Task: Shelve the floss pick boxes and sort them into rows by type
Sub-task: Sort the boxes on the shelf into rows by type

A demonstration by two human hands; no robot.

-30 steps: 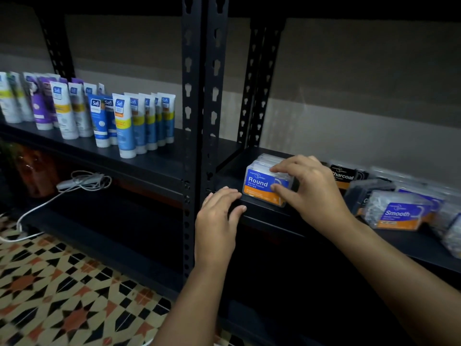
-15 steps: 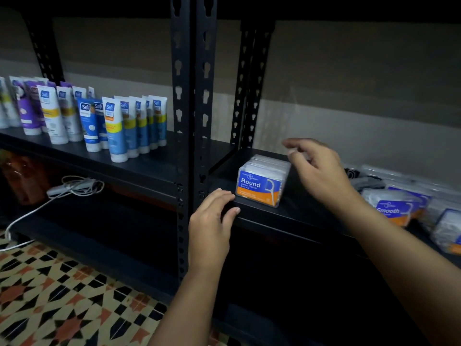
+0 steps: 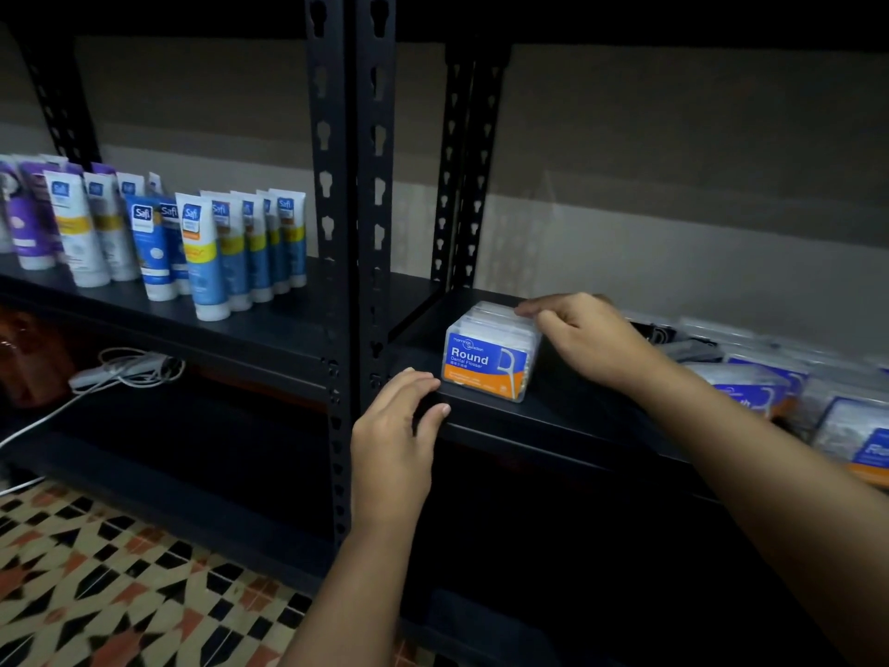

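1. Left of my left hand, on the neighbouring shelf: upright tubes (image 3: 202,252), labels facing out, blue-and-yellow ones nearest, purple ones (image 3: 29,223) farthest.
2. Just beside that hand: black perforated uprights (image 3: 351,195).
3. Below left: white cable (image 3: 125,373) on lower shelf.
4. Beneath: patterned floor tiles (image 3: 120,584).

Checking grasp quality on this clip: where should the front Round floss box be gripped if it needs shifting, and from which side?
Probably across the two short side walls of the Round floss box, from above. It stands upright at the shelf front, top clear; more boxes sit behind it and the right hand rests there.
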